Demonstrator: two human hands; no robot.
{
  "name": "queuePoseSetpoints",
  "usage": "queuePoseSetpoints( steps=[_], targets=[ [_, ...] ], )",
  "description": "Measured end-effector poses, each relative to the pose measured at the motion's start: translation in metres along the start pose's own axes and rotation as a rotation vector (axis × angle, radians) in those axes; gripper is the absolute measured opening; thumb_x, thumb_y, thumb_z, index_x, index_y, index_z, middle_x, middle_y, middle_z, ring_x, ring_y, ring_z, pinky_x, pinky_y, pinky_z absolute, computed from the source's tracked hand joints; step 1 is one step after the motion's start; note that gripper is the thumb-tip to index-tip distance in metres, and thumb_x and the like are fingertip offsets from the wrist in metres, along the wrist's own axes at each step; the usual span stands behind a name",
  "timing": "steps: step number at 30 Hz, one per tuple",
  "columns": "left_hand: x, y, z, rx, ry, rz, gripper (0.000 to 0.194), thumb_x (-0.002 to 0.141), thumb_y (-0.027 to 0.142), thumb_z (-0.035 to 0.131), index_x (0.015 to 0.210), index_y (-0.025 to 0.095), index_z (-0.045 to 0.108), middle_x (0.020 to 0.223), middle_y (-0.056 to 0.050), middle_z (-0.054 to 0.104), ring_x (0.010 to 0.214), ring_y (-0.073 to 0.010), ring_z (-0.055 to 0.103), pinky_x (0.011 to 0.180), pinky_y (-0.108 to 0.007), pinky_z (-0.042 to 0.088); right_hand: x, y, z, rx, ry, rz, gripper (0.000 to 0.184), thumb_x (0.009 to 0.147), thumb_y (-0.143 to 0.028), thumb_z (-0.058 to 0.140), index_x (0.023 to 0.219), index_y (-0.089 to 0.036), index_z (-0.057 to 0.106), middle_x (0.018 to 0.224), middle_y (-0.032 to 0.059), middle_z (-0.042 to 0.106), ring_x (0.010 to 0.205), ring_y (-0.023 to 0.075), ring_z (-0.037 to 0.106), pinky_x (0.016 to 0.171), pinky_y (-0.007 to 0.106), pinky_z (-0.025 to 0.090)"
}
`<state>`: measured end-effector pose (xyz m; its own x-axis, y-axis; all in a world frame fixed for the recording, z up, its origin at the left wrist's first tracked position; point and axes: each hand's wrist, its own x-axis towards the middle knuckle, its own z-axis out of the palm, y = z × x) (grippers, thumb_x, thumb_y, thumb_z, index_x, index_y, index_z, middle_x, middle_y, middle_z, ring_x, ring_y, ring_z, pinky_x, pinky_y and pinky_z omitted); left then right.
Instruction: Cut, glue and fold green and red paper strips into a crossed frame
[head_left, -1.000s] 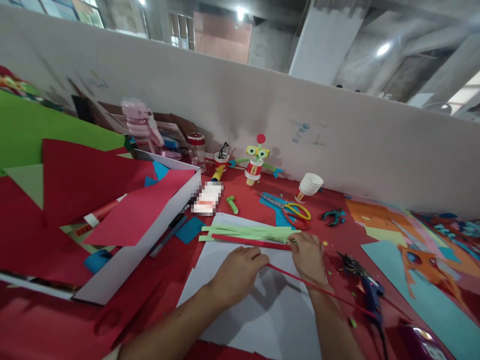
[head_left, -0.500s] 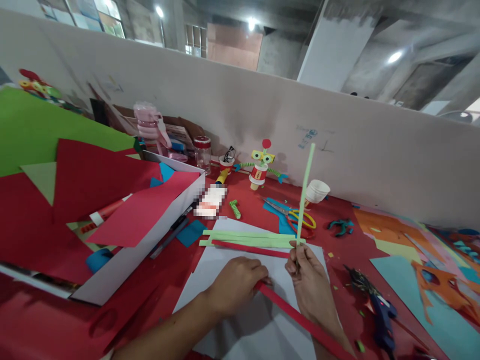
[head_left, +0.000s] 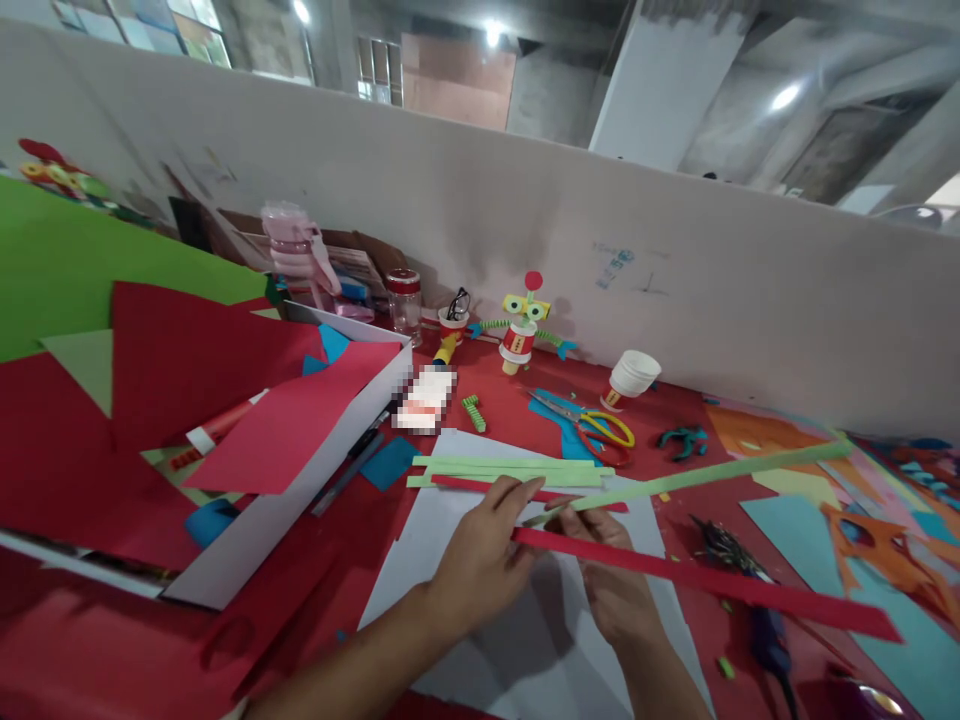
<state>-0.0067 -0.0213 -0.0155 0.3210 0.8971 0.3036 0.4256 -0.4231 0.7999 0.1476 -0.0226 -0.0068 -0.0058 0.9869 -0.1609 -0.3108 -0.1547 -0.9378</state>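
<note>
My left hand pinches one end of a red paper strip, which stretches off to the right, across the front of my right hand. Between the fingers of my right hand is a light green paper strip, its long end slanting up to the right. The near end of the green strip lies close to my left fingertips. Beneath both hands are white sheets. Several more green strips and another red strip lie at the top of the sheets.
Scissors and a paper-cup robot figure stand beyond the sheets, with stacked paper cups nearby. A glue gun lies right. At left is a white box of coloured paper. Small pliers sit back right.
The green strip has tipped from upright to slanting right, its near end now by my left hand. The red strip has swung up, from pointing toward me to pointing right.
</note>
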Motion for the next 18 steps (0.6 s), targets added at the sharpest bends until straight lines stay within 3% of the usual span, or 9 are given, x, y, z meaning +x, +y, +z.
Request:
queuePoseSetpoints(
  steps=[3,6,13,18],
  targets=[
    [0.000,-0.001,0.002,-0.106,-0.029,0.001,0.045,0.077,0.009,0.051,0.119,0.021,0.058,0.112,-0.007,0.064,0.099,-0.0204,0.062,0.085,-0.031,0.050,-0.004,0.006,0.004,-0.147,-0.067,0.036,0.026,0.067,-0.042,0.077,0.069,-0.018,0.068,0.065,0.0000,0.060,0.064,0.0147,0.051,0.064,0.028,0.042],
    [0.001,-0.005,0.004,-0.151,-0.064,-0.016,0.045,0.076,0.006,0.050,0.116,0.024,0.062,0.111,-0.004,0.068,0.099,-0.0201,0.063,0.087,-0.031,0.048,-0.005,0.007,0.005,-0.198,-0.077,0.005,0.027,0.069,-0.044,0.074,0.072,-0.018,0.067,0.067,0.0000,0.060,0.065,0.0148,0.050,0.064,0.027,0.040],
    [0.005,-0.002,0.002,-0.344,-0.143,-0.106,0.036,0.082,0.015,0.050,0.115,0.023,0.063,0.108,-0.002,0.070,0.091,-0.0178,0.064,0.083,-0.029,0.049,-0.005,0.005,0.000,-0.240,0.120,-0.104,0.036,0.069,-0.043,0.072,0.054,-0.019,0.051,0.054,-0.0044,0.046,0.056,0.0116,0.040,0.056,0.025,0.035],
    [0.007,0.003,-0.003,-0.175,-0.230,-0.122,0.023,0.084,0.017,0.047,0.089,0.018,0.070,0.082,-0.003,0.071,0.074,-0.0173,0.062,0.069,-0.026,0.046,0.001,0.001,-0.014,-0.199,0.277,-0.189,0.029,0.067,-0.041,0.075,0.063,-0.019,0.057,0.056,-0.0050,0.046,0.055,0.0108,0.040,0.052,0.024,0.033]
  ],
)
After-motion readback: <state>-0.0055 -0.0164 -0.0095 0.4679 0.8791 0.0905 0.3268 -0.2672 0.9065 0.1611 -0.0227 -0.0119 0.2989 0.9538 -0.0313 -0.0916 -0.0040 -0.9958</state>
